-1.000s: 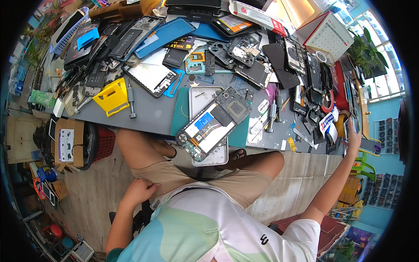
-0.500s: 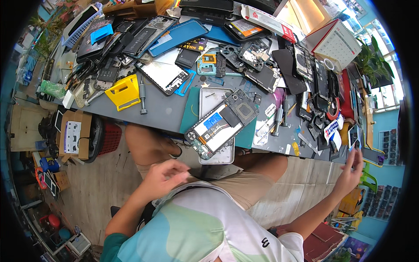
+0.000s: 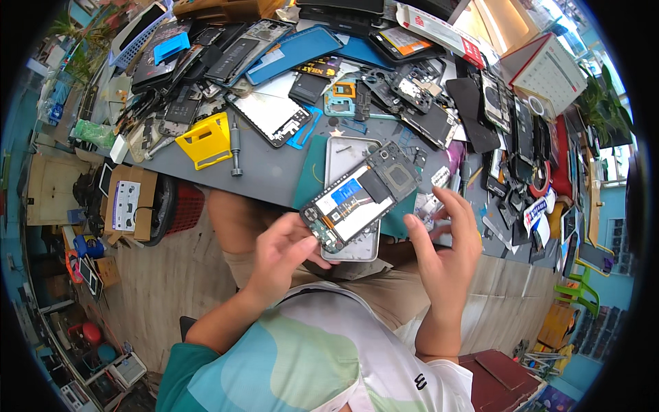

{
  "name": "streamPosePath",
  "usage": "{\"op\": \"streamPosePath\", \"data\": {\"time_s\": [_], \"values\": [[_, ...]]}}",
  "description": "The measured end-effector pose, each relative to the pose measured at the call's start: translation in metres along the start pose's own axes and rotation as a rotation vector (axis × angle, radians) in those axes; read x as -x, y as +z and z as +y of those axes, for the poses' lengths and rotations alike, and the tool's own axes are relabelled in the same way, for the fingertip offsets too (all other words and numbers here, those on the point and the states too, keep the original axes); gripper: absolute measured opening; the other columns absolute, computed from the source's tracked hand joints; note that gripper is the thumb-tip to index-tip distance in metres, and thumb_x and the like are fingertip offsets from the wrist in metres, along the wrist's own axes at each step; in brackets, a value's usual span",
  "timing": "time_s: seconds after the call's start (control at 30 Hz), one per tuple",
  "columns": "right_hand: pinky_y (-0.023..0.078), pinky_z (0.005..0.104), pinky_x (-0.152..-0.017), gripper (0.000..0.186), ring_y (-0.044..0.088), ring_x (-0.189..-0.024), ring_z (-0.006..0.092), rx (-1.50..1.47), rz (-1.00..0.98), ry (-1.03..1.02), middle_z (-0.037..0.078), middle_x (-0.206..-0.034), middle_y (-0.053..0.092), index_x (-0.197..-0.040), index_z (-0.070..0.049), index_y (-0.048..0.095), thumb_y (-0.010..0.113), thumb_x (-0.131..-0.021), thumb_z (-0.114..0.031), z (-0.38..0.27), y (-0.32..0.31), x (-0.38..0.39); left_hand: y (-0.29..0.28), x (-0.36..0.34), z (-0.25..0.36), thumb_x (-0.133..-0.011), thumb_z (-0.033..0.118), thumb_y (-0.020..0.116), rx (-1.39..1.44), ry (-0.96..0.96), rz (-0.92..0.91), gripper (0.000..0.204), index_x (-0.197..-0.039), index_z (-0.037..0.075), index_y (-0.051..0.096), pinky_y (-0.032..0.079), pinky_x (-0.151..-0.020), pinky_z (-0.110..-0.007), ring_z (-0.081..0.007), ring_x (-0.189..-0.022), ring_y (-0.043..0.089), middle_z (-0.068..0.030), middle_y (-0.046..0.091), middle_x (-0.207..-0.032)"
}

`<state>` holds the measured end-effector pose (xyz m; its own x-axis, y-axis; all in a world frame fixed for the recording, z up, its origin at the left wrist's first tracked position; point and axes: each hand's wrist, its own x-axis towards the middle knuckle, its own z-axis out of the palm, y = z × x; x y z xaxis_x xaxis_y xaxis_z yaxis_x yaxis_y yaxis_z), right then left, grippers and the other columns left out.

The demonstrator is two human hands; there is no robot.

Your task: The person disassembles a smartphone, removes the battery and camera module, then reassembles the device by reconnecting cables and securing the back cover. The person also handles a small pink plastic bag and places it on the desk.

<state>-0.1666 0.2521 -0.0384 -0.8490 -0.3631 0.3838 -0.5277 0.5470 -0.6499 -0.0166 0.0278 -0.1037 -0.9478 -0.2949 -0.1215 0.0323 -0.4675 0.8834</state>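
An opened phone lies aslant over a shallow white metal tray, its battery, blue sticker and boards exposed. My left hand is at the phone's near left end, thumb by the corner and fingers curled round and partly below it; the fingertips are partly hidden. To the right of the phone, my right hand is raised with thumb and fingers spread, touching nothing that I can see. Beneath the tray shows a green mat.
Phone parts crowd the back of the grey table. A screwdriver lies beside a yellow plastic piece at left. A desk calendar stands at back right. A cardboard box and a red basket are left of my legs.
My left hand has come forward to the phone's near end. My right hand has swung in from the table's far right side toward the phone. The view has shifted slightly.
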Motion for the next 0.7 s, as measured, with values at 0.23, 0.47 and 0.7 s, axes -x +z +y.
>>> {"op": "streamPosePath", "data": {"time_s": [0.23, 0.47, 0.7], "values": [[0.051, 0.0241, -0.059, 0.049, 0.063, -0.083, 0.0135, -0.060, -0.034, 0.043, 0.016, -0.131, 0.074, -0.134, 0.003, 0.074, 0.093, -0.089, -0.004, 0.000, -0.001, 0.027, -0.009, -0.006, 0.010, -0.099, -0.006, 0.066, -0.439, 0.383, 0.212, 0.037, -0.136, -0.004, 0.062, 0.060, -0.070, -0.029, -0.0148, -0.077, 0.071, -0.0109, 0.069, -0.097], [0.050, 0.0285, -0.067, 0.043, 0.065, -0.086, 0.0174, 0.020, 0.124, -0.157, 0.020, -0.128, 0.073, -0.132, 0.003, 0.074, 0.085, -0.091, 0.003, 0.020, 0.013, 0.023, -0.035, -0.046, 0.050, -0.082, -0.012, 0.075, -1.110, 0.907, 0.210, 0.030, -0.110, -0.002, 0.078, 0.054, -0.067, -0.033, -0.0237, -0.075, 0.066, -0.0121, 0.073, -0.095], [0.052, 0.0386, -0.083, 0.034, 0.067, -0.096, 0.0295, 0.083, 0.294, -0.311, 0.019, -0.118, 0.071, -0.130, 0.002, 0.072, 0.078, -0.096, 0.002, 0.053, 0.025, 0.013, -0.052, -0.092, 0.094, -0.071, 0.003, 0.093, -1.486, 0.906, 0.147, 0.045, -0.114, 0.011, 0.083, 0.048, -0.082, -0.041, -0.0282, -0.095, 0.060, -0.0066, 0.064, -0.106]]}}
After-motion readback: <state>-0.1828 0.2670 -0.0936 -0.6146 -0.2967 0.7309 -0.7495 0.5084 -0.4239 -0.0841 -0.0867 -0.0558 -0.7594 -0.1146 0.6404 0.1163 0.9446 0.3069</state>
